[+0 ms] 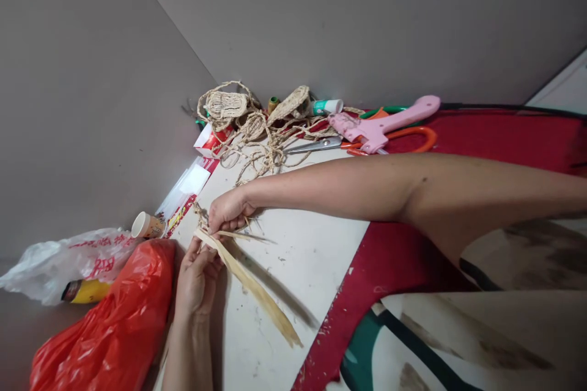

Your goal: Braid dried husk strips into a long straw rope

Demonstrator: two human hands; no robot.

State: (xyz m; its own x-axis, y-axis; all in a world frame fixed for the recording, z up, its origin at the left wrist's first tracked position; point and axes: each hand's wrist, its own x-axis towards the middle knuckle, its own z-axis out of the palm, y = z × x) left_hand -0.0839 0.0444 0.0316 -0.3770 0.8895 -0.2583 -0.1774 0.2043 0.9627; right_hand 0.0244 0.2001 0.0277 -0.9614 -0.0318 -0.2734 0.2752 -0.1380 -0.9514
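A long, flat, pale yellow strip of dried husk-like fibre (257,287) stretches from my hands down over the white board (284,232). My left hand (198,278) comes up from the bottom, its thumb and fingers closed around the base of the strip. Just above it, my right hand (229,209) is closed with its fingers bent over thinner strands of the same fibre. A short twisted braid (200,215) sticks out past my fingers at the left. Exactly which strand each fingertip pinches is partly hidden.
Coiled straw cord (257,128), woven straw pieces (226,104), orange-handled scissors (321,145) and a pink glue gun (385,125) lie along the wall. At left are a paper cup (147,225), a red plastic bag (110,324) and a white bag (87,256). Red cloth (403,256) borders the board.
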